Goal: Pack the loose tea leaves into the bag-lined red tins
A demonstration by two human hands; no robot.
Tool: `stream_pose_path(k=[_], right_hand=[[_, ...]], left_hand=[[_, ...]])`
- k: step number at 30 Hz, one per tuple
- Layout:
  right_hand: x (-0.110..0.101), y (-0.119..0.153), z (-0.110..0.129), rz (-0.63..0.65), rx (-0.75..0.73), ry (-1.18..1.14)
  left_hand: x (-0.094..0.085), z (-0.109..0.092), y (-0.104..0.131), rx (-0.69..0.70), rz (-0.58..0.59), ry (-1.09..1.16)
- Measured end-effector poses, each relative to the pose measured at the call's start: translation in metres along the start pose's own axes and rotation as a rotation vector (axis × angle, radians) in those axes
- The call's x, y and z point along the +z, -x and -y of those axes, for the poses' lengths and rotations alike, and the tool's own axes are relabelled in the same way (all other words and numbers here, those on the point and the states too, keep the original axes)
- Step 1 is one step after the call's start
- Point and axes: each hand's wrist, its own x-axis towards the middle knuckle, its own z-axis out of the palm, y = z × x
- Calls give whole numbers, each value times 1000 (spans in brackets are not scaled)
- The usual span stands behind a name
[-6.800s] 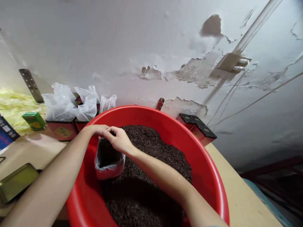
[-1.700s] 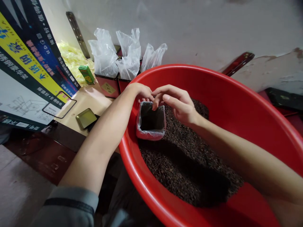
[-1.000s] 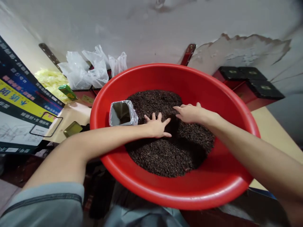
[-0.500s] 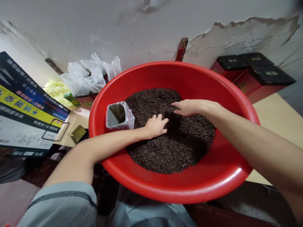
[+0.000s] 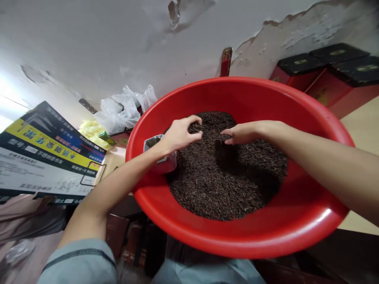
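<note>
A wide red tub (image 5: 242, 242), glossy and thick-rimmed, is filled across its floor by a broad heap of leaves (image 5: 213, 185): dark brown, thin and dry-looking, deeply shadowed below the right hand (image 5: 247, 132). Bare wall is left around the heap, most broadly at front and right. Beyond the far-right rim, black-lidded boxes (image 5: 348, 92) are closely grouped. Inside the left wall, a plastic-lined tin (image 5: 166, 165) is set beside the leaves, its mouth partly covered by the left wrist. Open room is left between the hands. The right fingers are outstretched and parted, nothing being seen between them; by the curled left hand (image 5: 179, 135), a clump of leaves appears to be held.
</note>
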Motion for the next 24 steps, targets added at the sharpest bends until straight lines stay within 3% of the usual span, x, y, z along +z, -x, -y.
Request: stream_pose_path(k=[4, 8, 14, 20, 24], right_hand=[[6, -3, 1, -56, -38, -92], [13, -1, 12, -56, -78, -140], [13, 11, 37, 20, -104, -25], [12, 8, 31, 23, -126, -3], [17, 0, 18, -18, -124, -86]], left_hand=[[-30, 33, 27, -91, -334, 29], [-32, 72, 50, -214, -533, 87], [-23, 101, 61, -355, -556, 254], [-24, 95, 67, -331, -483, 460], [-29, 89, 73, -251, -363, 383]])
